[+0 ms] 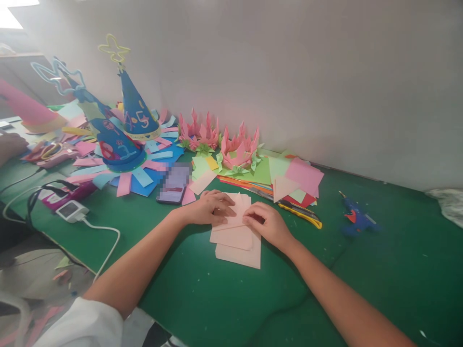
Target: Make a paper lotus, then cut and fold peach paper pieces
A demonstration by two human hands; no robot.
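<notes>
Several pale pink paper sheets (237, 255) lie in a loose, uneven stack on the green table. Across the upper left of the stack rests my left hand (210, 207), its fingers stretched out flat on the top sheet. My right hand (269, 224) is at the right edge of that sheet, thumb and forefinger pinched together on the paper. The top sheet looks folded, with a small point at its upper edge; part of it is hidden under my fingers.
Behind my hands are a phone (174, 183), pink paper lotus flowers (238, 149) and coloured paper (306, 176). A yellow utility knife (304, 216) and a blue glue gun (356, 217) lie to the right. Left are blue cone hats (139, 108), a white charger (72, 211) with cables, and another person's hand (12, 144).
</notes>
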